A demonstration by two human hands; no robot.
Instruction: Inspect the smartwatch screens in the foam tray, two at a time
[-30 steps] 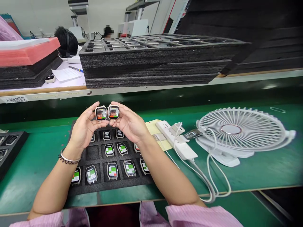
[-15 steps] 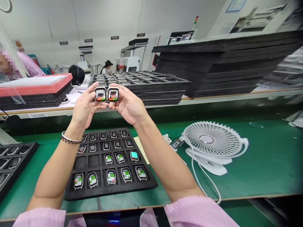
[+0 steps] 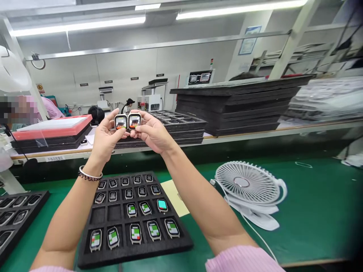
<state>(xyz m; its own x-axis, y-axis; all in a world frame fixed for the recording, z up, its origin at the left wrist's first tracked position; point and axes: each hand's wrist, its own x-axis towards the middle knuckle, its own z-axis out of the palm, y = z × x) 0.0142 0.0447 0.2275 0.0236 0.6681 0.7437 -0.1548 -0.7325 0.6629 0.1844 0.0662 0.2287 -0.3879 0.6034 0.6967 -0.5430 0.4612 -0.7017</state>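
Two smartwatches without straps are held up side by side, their lit screens facing me. My left hand (image 3: 107, 134) grips the left smartwatch (image 3: 121, 121), its thumb at the lower edge of the screen. The right smartwatch (image 3: 134, 121) is in my right hand (image 3: 154, 132), with that thumb also on the bottom of the screen. Below my arms lies a black foam tray (image 3: 133, 251) with rows of watches in its pockets. Two pockets in its third row hold nothing. The nearer watches show green and white screens; the farther ones show dark screens with text.
A white fan (image 3: 246, 185) with a cable lies on the green bench at right. Another watch tray (image 3: 21, 223) is at left. On the shelf stand stacked black trays (image 3: 227, 109) and a red foam-edged stack (image 3: 56, 128). Other people sit beyond.
My view has tilted up, showing the ceiling lights. Both thumbs have moved onto the lower edges of the watch screens. Both watches stay held side by side.
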